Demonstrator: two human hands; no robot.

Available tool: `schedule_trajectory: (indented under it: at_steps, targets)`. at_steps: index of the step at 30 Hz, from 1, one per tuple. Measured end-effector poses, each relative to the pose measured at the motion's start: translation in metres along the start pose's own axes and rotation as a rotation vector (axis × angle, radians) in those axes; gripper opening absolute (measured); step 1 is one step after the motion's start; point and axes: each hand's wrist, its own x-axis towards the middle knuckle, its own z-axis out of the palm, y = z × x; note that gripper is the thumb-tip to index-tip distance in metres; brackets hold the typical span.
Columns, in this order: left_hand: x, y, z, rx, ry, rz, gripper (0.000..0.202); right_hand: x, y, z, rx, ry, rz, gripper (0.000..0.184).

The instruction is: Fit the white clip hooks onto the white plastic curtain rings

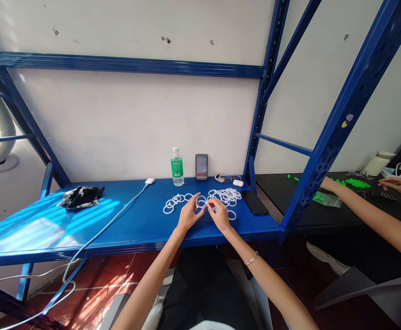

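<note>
White ring (pixel 201 197) sits between your hands, above desk (pixel 141 229), nearer right edge than left edge. Shape round: no long axis to align. Your right hand (pixel 218 214) pinches ring's right side, fingertips together. Your left hand (pixel 189 214) curves about ring's left side, thumb and forefinger apart; contact there too small to confirm. Ring row (pixel 178 198) lies left of left hand; ring pile (pixel 227 196) lies beyond right hand, toward back right corner.

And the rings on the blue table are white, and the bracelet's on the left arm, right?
Not quite: the head view shows the bracelet on the right arm. The rings on the blue table are white.
</note>
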Motion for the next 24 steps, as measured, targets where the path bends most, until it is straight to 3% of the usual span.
schedule_trajectory:
  at_steps: [16, 24]
  targets:
    - [0.0002, -0.0009, 0.0006, 0.0, -0.002, -0.008, 0.042, -0.0002, 0.0007, -0.0003, -0.007, 0.011, -0.03, 0.015]
    - [0.0009, -0.0064, 0.0034, 0.01, -0.037, 0.0, 0.039, -0.0012, -0.0011, 0.0, -0.001, -0.027, -0.139, 0.017]
